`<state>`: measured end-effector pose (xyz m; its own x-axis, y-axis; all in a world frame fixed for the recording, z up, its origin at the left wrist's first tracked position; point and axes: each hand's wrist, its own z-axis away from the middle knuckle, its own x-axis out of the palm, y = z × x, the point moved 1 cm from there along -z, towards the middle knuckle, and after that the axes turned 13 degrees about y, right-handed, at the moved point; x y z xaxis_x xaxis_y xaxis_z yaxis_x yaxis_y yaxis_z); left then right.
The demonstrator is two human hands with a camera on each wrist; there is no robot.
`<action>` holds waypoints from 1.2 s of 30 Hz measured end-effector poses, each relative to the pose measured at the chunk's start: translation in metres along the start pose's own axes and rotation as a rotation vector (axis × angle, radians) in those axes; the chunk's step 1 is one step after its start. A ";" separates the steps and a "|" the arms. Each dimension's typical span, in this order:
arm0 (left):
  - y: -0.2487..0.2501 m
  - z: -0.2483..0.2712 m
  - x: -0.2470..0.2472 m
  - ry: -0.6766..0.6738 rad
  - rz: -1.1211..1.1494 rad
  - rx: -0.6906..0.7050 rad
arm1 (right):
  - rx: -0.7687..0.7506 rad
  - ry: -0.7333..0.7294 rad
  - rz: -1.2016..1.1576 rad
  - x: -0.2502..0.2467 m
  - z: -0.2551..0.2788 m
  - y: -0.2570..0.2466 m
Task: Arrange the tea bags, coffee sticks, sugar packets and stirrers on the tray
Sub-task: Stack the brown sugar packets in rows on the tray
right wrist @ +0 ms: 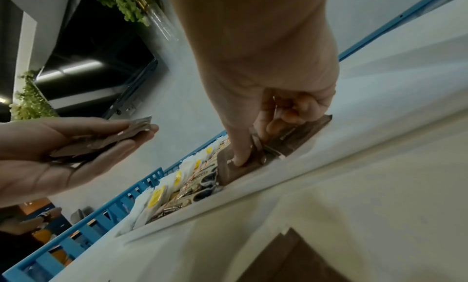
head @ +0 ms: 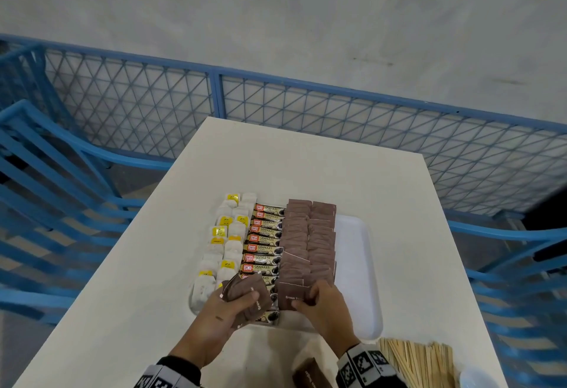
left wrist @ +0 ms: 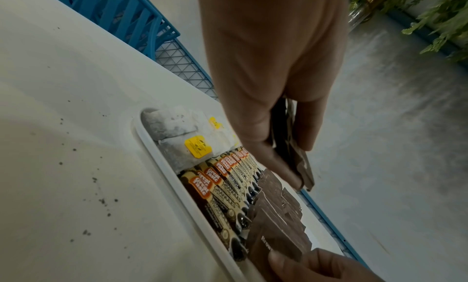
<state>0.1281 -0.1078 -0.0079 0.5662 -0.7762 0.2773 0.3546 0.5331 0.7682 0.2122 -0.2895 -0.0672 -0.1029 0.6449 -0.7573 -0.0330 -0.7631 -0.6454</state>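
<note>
A white tray (head: 359, 265) on the table holds rows of tea bags (head: 225, 240), coffee sticks (head: 264, 248) and brown sugar packets (head: 310, 240). My left hand (head: 233, 305) hovers over the tray's near left part and grips a small stack of brown sugar packets (left wrist: 293, 146). My right hand (head: 319, 301) pinches a brown sugar packet (head: 291, 297) at the near end of the sugar rows; in the right wrist view its thumb (right wrist: 240, 156) presses on that packet (right wrist: 228, 172). Wooden stirrers (head: 417, 363) lie on the table at the near right.
One brown packet (head: 310, 374) lies on the table near my right wrist. The tray's right side is bare white. A blue mesh fence (head: 276, 105) runs behind the table, with blue chairs (head: 46, 188) on both sides. Dark crumbs (left wrist: 101, 200) dot the tabletop.
</note>
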 end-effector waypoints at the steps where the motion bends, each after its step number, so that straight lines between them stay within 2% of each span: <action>1: 0.000 0.000 0.000 -0.003 0.002 -0.001 | -0.015 0.027 -0.013 -0.001 0.000 0.001; 6: -0.001 -0.002 -0.003 -0.003 0.014 0.014 | 0.003 0.227 -0.060 -0.015 -0.008 0.014; 11: -0.004 -0.005 -0.003 -0.008 0.030 0.004 | 0.163 0.095 -0.107 -0.016 -0.013 0.028; 17: -0.005 -0.007 -0.004 -0.021 0.037 0.000 | 0.207 0.102 -0.138 -0.016 -0.016 0.035; 24: -0.003 -0.002 0.000 -0.062 -0.023 0.021 | 0.160 0.142 -0.110 -0.016 -0.013 0.029; 27: -0.001 0.002 0.003 -0.094 -0.033 0.016 | 0.046 0.199 0.007 -0.017 -0.008 0.015; 28: 0.000 0.002 0.003 -0.105 -0.035 0.013 | -0.004 0.194 -0.027 -0.019 -0.007 0.006; 30: 0.000 0.001 0.002 -0.105 -0.049 0.006 | -0.074 0.083 -0.185 -0.024 -0.003 -0.016; 34: 0.001 0.003 0.003 -0.132 -0.066 0.008 | -0.067 -0.367 -0.468 -0.033 0.010 -0.051; 36: 0.002 0.003 0.003 -0.166 -0.078 0.022 | -0.081 -0.469 -0.550 -0.034 0.014 -0.056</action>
<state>0.1284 -0.1103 -0.0040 0.4062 -0.8608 0.3066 0.3753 0.4631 0.8029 0.2032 -0.2689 -0.0039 -0.5087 0.8348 -0.2106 -0.1309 -0.3167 -0.9395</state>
